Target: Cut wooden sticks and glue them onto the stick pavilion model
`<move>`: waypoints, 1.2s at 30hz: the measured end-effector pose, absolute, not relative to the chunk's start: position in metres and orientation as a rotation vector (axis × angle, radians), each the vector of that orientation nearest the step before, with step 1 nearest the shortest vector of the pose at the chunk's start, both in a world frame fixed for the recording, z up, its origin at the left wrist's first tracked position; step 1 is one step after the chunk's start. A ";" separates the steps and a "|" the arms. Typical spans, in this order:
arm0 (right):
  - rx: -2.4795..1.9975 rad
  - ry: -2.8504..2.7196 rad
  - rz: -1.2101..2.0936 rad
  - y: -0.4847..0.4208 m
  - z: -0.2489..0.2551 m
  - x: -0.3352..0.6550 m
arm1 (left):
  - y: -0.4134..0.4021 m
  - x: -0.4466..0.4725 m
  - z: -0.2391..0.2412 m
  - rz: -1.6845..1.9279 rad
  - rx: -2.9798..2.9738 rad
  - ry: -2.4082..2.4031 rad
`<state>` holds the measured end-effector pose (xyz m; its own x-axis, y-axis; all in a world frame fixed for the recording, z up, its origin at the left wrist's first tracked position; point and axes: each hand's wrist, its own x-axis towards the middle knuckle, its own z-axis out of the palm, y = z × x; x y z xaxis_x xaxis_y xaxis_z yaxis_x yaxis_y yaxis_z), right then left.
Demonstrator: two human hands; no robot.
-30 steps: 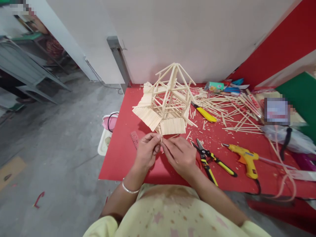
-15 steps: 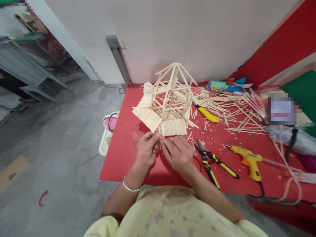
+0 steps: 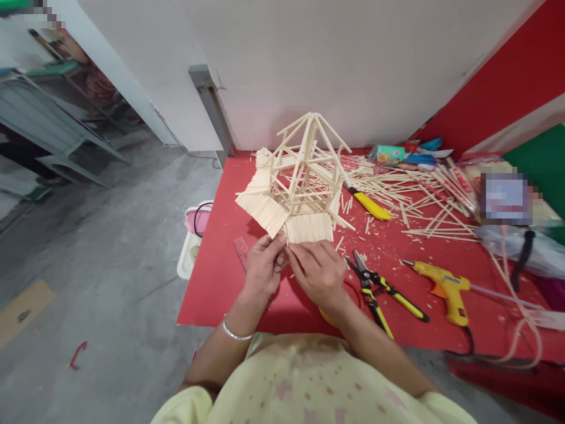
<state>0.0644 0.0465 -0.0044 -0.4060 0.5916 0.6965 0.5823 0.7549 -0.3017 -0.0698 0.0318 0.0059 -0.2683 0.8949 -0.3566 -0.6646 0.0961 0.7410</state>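
Observation:
A house frame of pale wooden sticks point(image 3: 302, 176) stands on the red table point(image 3: 220, 277), with flat stick panels around its base. My left hand point(image 3: 263, 268) and my right hand point(image 3: 318, 271) meet just in front of the nearest panel. Both have their fingertips pinched together around something small between them; it is too small to make out. A silver bangle sits on my left wrist.
Black-and-yellow snips point(image 3: 375, 285) lie right of my right hand, a yellow glue gun point(image 3: 444, 285) further right. A yellow-handled knife point(image 3: 368, 203) and several loose sticks point(image 3: 419, 200) lie behind. A red ruler point(image 3: 241, 250) lies left. The table's left edge drops to a grey floor.
Both hands have crept slightly forward toward the front panel of the stick house. Their pinched grip looks unchanged.

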 end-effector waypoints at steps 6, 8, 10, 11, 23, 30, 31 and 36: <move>-0.890 -2.082 -0.008 0.049 -0.006 0.064 | 0.033 -0.069 0.007 1.521 0.295 1.027; -0.890 -2.080 0.001 0.049 -0.006 0.063 | 0.034 -0.069 0.008 1.521 0.292 1.021; -0.887 -2.074 0.003 0.049 -0.006 0.063 | 0.035 -0.069 0.009 1.520 0.291 1.016; -0.887 -2.069 0.001 0.050 -0.006 0.063 | 0.035 -0.069 0.009 1.520 0.291 1.013; -0.887 -2.057 0.023 0.052 -0.008 0.063 | 0.034 -0.070 0.006 1.509 0.302 1.015; -0.889 -2.073 0.029 0.051 -0.012 0.064 | 0.034 -0.070 0.004 1.508 0.302 1.015; -0.887 -2.074 0.029 0.051 -0.011 0.064 | 0.034 -0.070 0.004 1.508 0.304 1.016; -0.861 -2.086 0.003 0.049 -0.002 0.062 | 0.032 -0.068 0.014 1.506 0.303 1.054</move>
